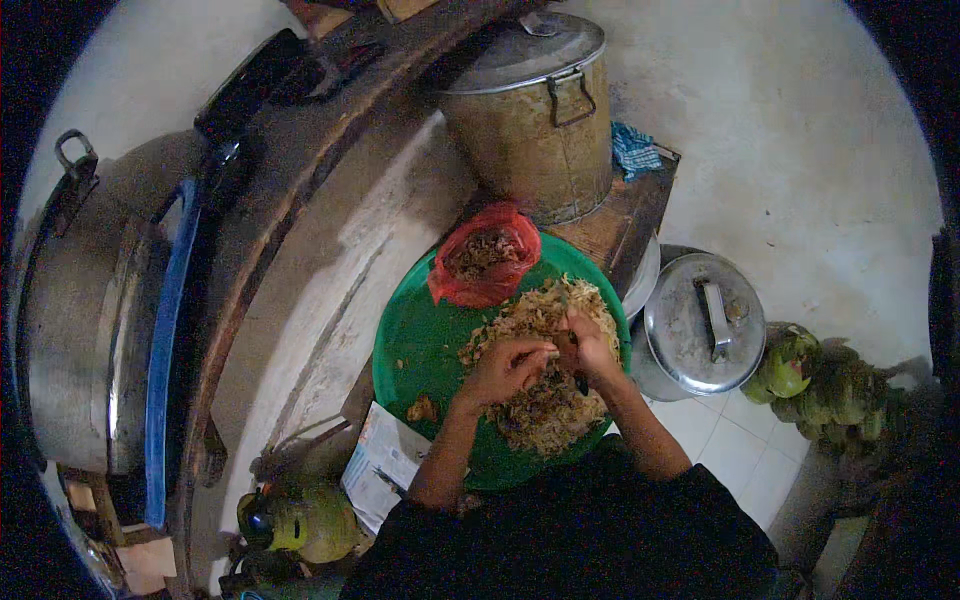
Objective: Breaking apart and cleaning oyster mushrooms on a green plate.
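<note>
Both my hands work close together above a heap of pale brown shredded food on a round green tray. My left hand has its fingertips pinched together; whatever is between them is too small to make out. Beside it, my right hand is closed around a slim knife-like tool, with a greyish end above the fist and a dark end below. At the tray's far side sits an open red plastic bag with dark brown bits inside. A small brown piece lies near the tray's left edge.
A tall lidded pot stands on a wooden surface beyond the tray. To the right are a lidded metal pot and green gas cylinders. Another cylinder is at lower left, below a wooden shelf holding a large pot.
</note>
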`<state>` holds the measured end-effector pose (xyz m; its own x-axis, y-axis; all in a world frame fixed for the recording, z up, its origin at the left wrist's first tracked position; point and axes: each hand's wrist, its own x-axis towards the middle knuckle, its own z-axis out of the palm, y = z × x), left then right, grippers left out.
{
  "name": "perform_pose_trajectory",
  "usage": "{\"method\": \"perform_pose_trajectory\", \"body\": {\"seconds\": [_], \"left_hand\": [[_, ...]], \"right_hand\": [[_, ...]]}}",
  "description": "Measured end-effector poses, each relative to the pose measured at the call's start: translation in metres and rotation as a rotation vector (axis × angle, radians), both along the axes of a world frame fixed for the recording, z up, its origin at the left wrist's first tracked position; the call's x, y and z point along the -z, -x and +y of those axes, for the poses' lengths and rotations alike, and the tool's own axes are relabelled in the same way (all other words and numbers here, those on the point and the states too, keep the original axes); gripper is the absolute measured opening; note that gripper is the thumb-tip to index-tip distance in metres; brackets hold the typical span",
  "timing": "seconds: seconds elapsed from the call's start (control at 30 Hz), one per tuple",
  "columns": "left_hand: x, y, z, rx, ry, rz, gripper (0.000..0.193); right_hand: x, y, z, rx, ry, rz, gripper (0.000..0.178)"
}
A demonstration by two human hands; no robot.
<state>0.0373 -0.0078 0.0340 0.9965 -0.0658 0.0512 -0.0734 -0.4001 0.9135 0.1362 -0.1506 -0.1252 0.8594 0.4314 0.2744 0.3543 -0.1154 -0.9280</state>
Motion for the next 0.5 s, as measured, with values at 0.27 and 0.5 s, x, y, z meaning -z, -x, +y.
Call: {"method": "perform_pose_trajectory", "body": {"seconds": [0.27,0.5], "left_hand": [[0.027,-0.105,0.137,-0.543,-0.565,-0.27,0.02],[0.025,-0.086,0.141,-0.214,-0.698,-0.258,0.033]], "right_hand": [[-0.089,0.026,-0.019,-0.338,0.479,-0.046,0.042],[-0.083,0.037,-0.052,-0.2,0.563,-0.035,0.046]]}}
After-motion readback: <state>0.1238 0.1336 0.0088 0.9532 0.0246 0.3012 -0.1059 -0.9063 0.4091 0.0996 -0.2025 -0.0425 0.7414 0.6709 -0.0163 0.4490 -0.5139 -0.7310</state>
